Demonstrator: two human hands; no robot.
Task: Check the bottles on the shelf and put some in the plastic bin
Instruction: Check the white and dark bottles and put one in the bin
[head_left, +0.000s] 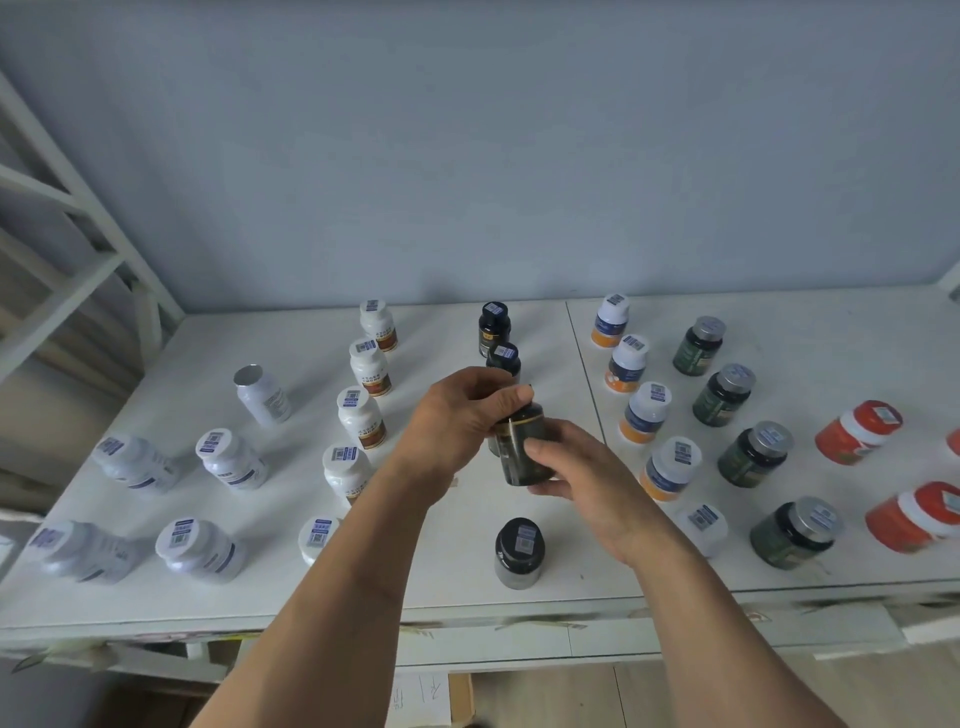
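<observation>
Rows of capped bottles crowded the white shelf (467, 587) around us. We held a dark bottle (522, 447) above it, left hand (457, 415) gripping its cap, right hand (576, 467) curled round its body.

White shelf (467, 587), dark bottle (522, 449) with gold band, orange-red bottles (857, 431), green bottles (750, 457) grey-capped

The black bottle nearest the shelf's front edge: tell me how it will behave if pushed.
The black bottle stands upright, squat with a wide cap, so it would probably slide rather than tip. If toppled, its round body would likely roll. The white shelf looks smooth, and the front edge is close, so push gently.
</observation>
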